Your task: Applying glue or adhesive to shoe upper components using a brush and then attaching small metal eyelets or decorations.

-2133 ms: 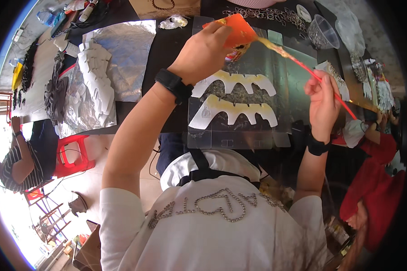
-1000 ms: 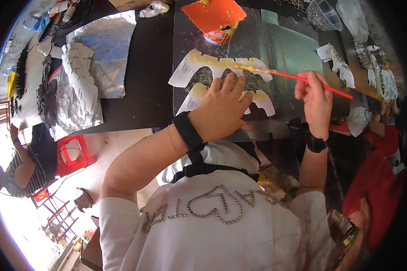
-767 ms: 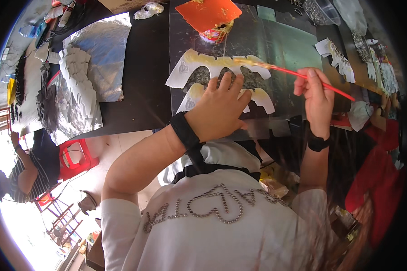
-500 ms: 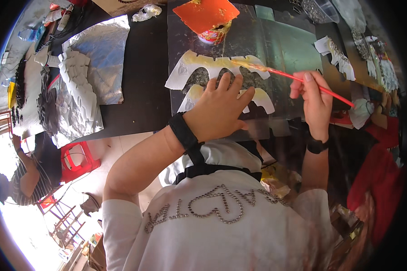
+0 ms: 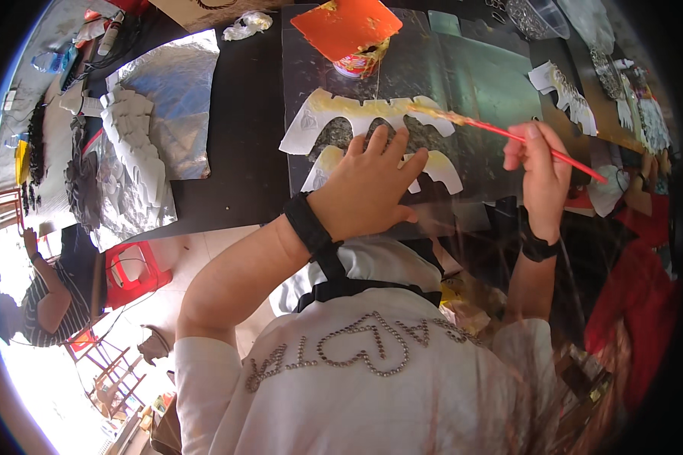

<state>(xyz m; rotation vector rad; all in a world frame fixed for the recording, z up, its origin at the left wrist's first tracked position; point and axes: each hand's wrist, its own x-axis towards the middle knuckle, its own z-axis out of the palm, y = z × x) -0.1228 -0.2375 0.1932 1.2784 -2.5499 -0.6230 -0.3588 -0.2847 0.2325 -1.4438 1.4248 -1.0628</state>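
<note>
My left hand [image 5: 366,180] lies with its fingers spread over two white cut-out pieces with arched edges. Its fingertips touch the lower edge of the upper white piece [image 5: 302,127], and the palm partly covers the lower white piece [image 5: 442,171]. A yellowish, glue-like smear runs along the upper edge of both. Off to the right, my right hand [image 5: 543,171] grips a thin red-handled brush [image 5: 501,132]. The brush's yellow-coated tip rests at the upper piece's right part. Beyond them stands a small tin [image 5: 350,67] with yellow drips, an orange square sheet [image 5: 349,29] on top.
A glossy, stained sheet [image 5: 478,83] covers the table under the work. White pieces [image 5: 133,144] are stacked on silvery sheets at the left. More white pieces [image 5: 565,95] and a clear tub [image 5: 537,19] lie to the right. Another person [image 5: 49,296] is at the far left.
My right hand and the brush have moved to the right, the tip sliding along the upper piece's edge. My left hand stays in place on the pieces.
</note>
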